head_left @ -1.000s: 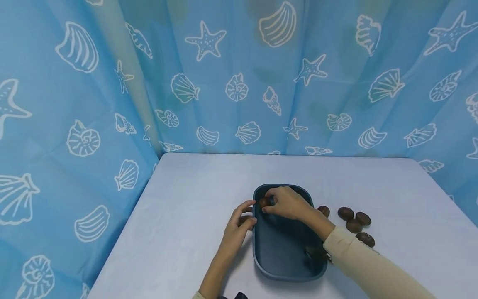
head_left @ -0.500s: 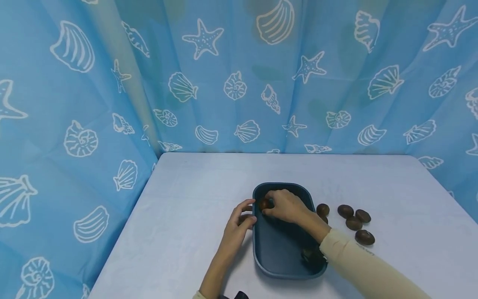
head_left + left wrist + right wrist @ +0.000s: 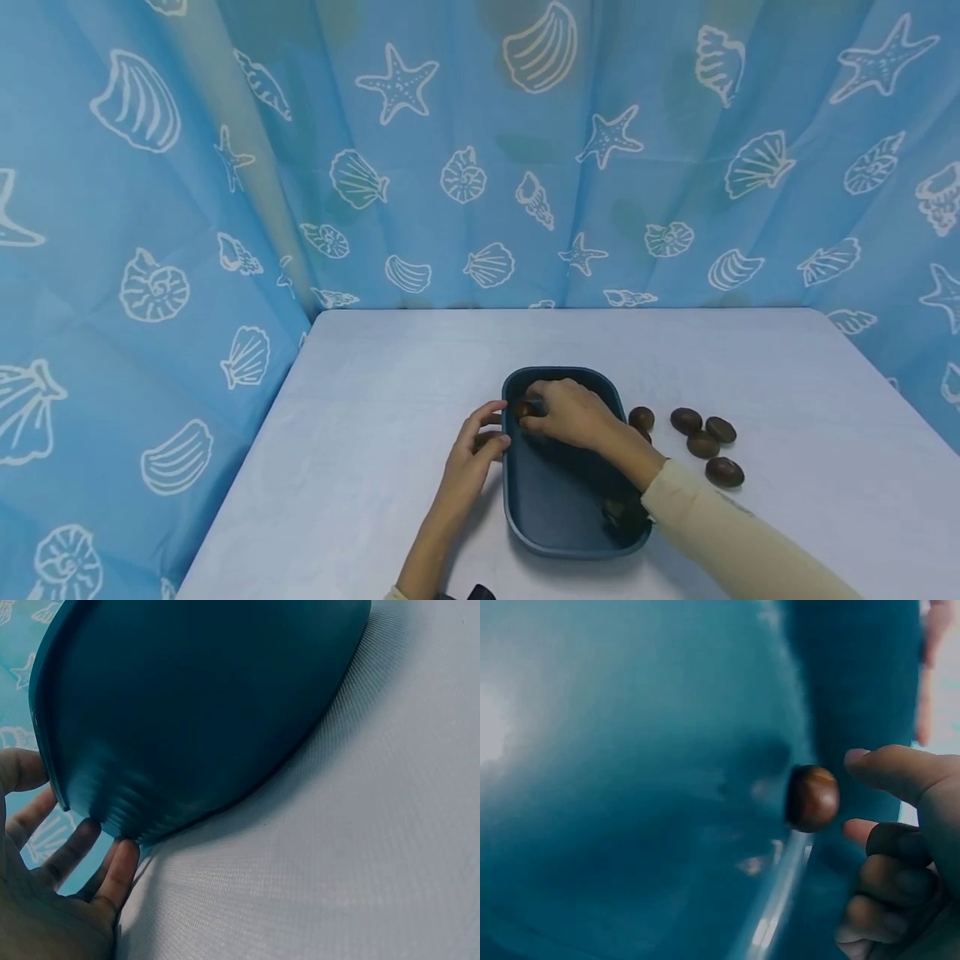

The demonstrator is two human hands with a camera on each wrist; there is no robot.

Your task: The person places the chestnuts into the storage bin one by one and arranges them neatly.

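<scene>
A dark blue, rounded rectangular tray [image 3: 566, 552] stands on the white table. In the right wrist view a glossy brown, chestnut-like oval [image 3: 814, 799] lies in the tray, close to its side wall. My right hand [image 3: 572, 412] reaches in over it; thumb and forefinger stand apart, a small gap from the oval, while the other fingers curl in. My left hand [image 3: 467, 462] touches the tray's left outer wall with its fingertips [image 3: 126, 851], the thumb near the rim. In the head view the right hand partly covers the oval.
Several more brown ovals [image 3: 702, 444] lie on the table [image 3: 390, 400] right of the tray, some partly behind the right forearm. A blurred dark object [image 3: 618, 512] shows beneath the right sleeve over the tray. A blue shell-patterned curtain [image 3: 480, 167] hangs behind and at the left.
My right hand has sunk slightly into the tray, and its fingers now stand off the brown oval. The head view has shifted a little. My left hand stays at the tray wall.
</scene>
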